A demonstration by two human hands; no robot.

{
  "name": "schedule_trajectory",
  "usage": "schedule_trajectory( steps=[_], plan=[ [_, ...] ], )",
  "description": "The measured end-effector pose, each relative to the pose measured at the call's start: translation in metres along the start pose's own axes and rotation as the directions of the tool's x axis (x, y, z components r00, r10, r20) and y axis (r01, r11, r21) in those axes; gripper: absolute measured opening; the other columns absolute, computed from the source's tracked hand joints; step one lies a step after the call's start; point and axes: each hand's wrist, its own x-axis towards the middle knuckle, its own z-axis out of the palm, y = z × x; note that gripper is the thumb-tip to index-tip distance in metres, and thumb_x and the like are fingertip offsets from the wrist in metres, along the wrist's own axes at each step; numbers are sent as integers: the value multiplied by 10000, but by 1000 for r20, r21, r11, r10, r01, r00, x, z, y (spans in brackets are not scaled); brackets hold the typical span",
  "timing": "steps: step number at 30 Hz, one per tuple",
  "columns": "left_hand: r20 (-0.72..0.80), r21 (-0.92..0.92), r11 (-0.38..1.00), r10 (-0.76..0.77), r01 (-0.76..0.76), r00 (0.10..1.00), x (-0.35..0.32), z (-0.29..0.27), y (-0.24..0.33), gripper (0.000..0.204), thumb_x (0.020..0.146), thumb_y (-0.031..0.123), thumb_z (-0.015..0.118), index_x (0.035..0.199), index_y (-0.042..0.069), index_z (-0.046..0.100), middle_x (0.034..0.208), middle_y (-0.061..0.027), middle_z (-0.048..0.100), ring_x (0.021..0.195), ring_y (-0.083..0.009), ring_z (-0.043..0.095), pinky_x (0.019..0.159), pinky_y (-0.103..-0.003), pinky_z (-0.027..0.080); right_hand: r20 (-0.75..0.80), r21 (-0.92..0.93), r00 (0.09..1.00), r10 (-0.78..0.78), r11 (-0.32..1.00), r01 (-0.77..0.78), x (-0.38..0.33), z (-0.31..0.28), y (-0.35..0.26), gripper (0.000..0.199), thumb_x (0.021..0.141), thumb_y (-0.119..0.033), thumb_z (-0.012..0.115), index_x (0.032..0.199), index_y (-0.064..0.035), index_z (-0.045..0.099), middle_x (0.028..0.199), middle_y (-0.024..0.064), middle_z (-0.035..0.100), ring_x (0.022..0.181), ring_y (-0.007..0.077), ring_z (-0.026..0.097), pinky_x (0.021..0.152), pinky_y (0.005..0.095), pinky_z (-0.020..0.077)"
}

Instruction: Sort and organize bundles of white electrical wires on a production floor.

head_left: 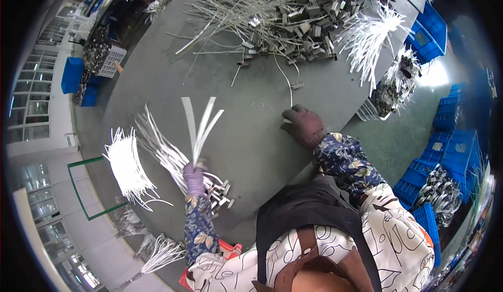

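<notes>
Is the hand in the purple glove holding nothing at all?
No, the left hand in the purple glove grips a bunch of white strips that fan upward above the grey table.

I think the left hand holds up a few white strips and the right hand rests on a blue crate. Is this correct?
Not quite. The head view shows the right hand, in a dark glove, resting on the grey table, at the end of a thin wire; the blue crates stand off the table, apart from it. The left hand does hold up a few white strips.
</notes>
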Motion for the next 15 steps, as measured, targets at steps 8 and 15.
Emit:
schedule_trajectory(
  steps=[8, 15],
  plan=[
    [308, -799, 445, -274, 404, 911, -26, 102, 165, 232, 872, 247, 569, 954, 34, 526, 719, -26, 492, 562, -133, 463, 517, -307, 454, 208, 956, 936, 284, 145, -257, -56, -66, -21, 370, 790, -186, 642, 1109, -13, 565, 781, 13, 537, 676, 84, 470, 603, 230, 407],
    [740, -520, -163, 404, 838, 538, -50, 220, 194, 222, 918, 284, 517, 923, 62, 514, 862, -143, 610, 671, -259, 604, 539, -392, 514, -59, 638, 981, -183, 749, 178, -170, -67, 26, 242, 788, -204, 641, 973, -50, 613, 901, 117, 596, 739, 265, 577, 674, 366, 467]
  ],
)
